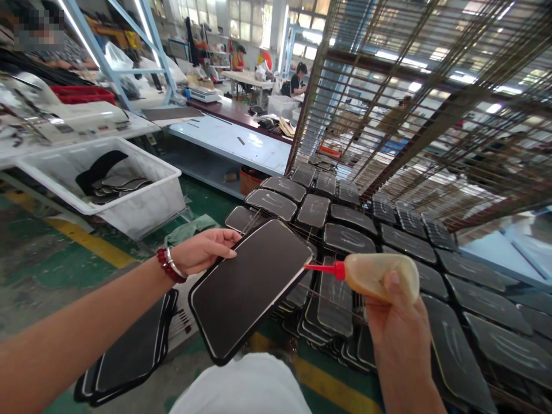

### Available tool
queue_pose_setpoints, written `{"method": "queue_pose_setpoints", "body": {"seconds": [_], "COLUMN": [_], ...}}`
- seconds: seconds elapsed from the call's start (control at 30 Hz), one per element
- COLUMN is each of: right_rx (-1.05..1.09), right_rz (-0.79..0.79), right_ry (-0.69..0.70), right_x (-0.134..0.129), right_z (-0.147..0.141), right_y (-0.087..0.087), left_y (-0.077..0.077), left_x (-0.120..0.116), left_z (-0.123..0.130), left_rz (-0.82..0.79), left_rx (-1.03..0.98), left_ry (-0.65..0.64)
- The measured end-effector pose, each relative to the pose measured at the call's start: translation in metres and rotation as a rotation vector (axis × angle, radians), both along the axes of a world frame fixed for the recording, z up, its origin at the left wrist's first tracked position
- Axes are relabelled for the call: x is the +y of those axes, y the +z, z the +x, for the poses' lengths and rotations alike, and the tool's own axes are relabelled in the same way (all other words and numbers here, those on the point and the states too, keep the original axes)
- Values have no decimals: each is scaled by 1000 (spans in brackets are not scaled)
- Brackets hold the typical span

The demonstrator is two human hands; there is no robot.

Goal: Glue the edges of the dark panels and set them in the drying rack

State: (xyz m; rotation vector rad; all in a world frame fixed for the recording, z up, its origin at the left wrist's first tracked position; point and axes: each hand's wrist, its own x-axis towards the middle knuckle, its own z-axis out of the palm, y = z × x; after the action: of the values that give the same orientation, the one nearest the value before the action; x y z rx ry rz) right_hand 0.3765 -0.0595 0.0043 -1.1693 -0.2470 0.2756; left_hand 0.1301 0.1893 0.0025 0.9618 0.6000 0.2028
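My left hand (211, 250) grips the upper left edge of a black rounded panel (250, 290), thumb on its face. The panel is tilted, with a pale line along its border. My right hand (394, 305) is wrapped round a translucent bottle (382, 276) holding yellowish liquid. The bottle lies sideways, and its red nozzle (323, 268) points left, its tip at the panel's right corner. Below my left forearm is a stack of similar black panels (133, 351). Rows of black panels (347, 238) with glossy streaks lie on a wire rack beyond my hands.
Wire grid shelves (414, 75) rise at the upper right. At the left stand a white bin (142, 210) with black pieces inside and a sewing machine (64, 115). A light blue table (237, 141) is behind. People sit farther back.
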Motion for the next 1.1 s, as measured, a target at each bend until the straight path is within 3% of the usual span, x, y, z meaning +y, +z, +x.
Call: {"method": "queue_pose_setpoints", "body": {"seconds": [0.83, 1.1], "right_rx": [49, 71], "right_rz": [-63, -85], "right_ry": [294, 333], "right_x": [-12, -12], "right_z": [-63, -73], "right_y": [-5, -5], "left_y": [-12, -9], "left_x": [6, 8], "left_z": [4, 6], "left_rz": [-27, -38], "left_rx": [20, 65], "left_ry": [141, 279]}}
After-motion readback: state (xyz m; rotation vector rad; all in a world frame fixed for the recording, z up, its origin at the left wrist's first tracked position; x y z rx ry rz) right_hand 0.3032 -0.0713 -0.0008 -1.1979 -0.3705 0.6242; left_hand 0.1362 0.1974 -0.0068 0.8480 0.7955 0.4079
